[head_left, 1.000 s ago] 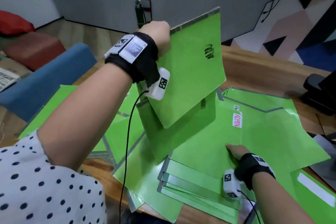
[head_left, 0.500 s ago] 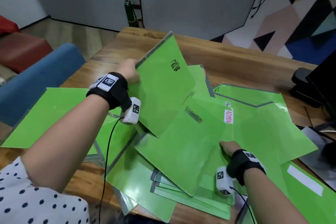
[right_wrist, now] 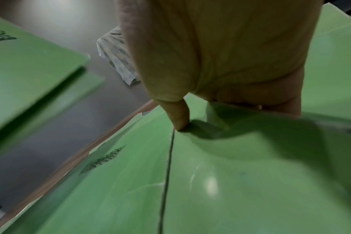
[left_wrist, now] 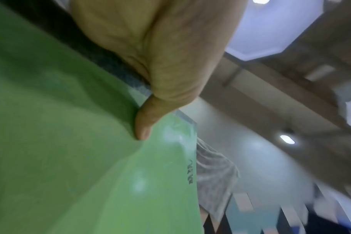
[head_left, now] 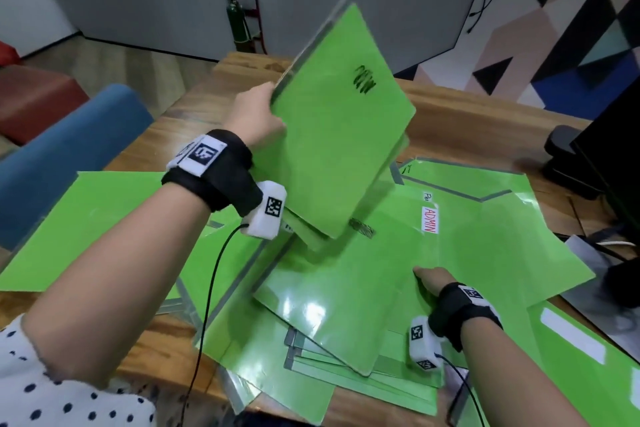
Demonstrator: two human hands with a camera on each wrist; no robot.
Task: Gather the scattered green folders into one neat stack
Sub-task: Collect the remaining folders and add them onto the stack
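Observation:
Many green folders lie scattered and overlapping on the wooden table (head_left: pixel 485 114). My left hand (head_left: pixel 256 118) grips a small bundle of green folders (head_left: pixel 339 121) by its edge and holds it tilted in the air above the pile. In the left wrist view the thumb (left_wrist: pixel 144 125) lies on the bundle's front (left_wrist: pixel 90 158), and the fingers are hidden behind it. My right hand (head_left: pixel 431 282) holds the edge of a flat green folder (head_left: pixel 346 295) on top of the pile; its thumb (right_wrist: pixel 178 117) presses on top, with the fingers curled underneath. A folder labelled ADMIN (head_left: pixel 485 236) lies beyond it.
A wide green folder (head_left: pixel 86 229) lies at the table's left edge, beside a blue seat (head_left: pixel 69 135). A black monitor stand (head_left: pixel 568 156) and grey sheets (head_left: pixel 588 295) sit at the right. A green cylinder (head_left: pixel 235 21) stands on the floor past the table's far end.
One folder from the raised bundle came down onto the pile. My left hand dipped, then lifted the remaining bundle up again. The right hand stayed on the pile.

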